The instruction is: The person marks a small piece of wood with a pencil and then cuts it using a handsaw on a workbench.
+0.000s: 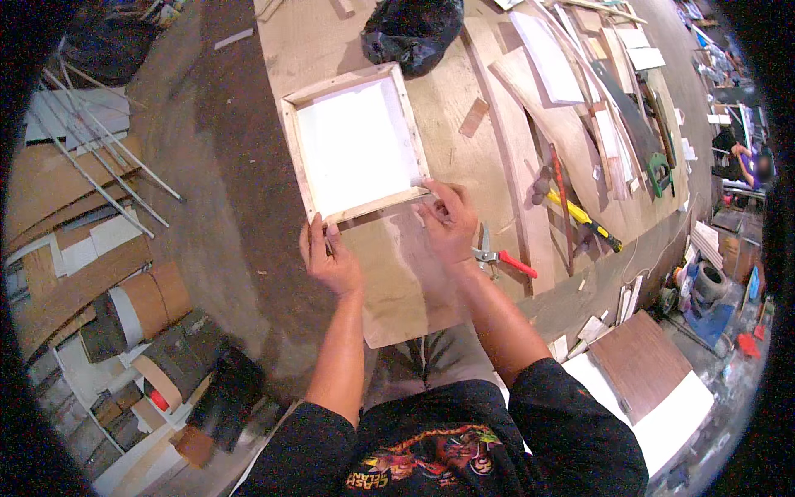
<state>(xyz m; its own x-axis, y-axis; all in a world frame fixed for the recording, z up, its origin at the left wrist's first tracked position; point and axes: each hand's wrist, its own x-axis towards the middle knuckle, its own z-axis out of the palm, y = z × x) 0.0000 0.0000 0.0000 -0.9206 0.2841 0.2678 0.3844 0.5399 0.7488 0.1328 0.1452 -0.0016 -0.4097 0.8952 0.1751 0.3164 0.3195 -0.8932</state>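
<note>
A square wooden frame [377, 207] with a white panel [354, 142] inside lies on a plywood board [414, 311]. My left hand [331, 258] grips its near left corner, fingertips against the wood. My right hand [449, 222] is at the near right corner, fingers curled round the edge. Just right of that hand lie red-handled snips [513, 263], a hammer [598, 230] with a yellow and black handle and a thin reddish bar [559, 178]. A black plastic bag [410, 33] sits beyond the frame.
Wood strips [538, 83] and a green-handled saw [658, 174] cover the board's right side. Stacked sheets and rods [91, 248] line the left. A brown panel [625, 356] lies at lower right. Another person [749, 161] is at the far right edge among clutter.
</note>
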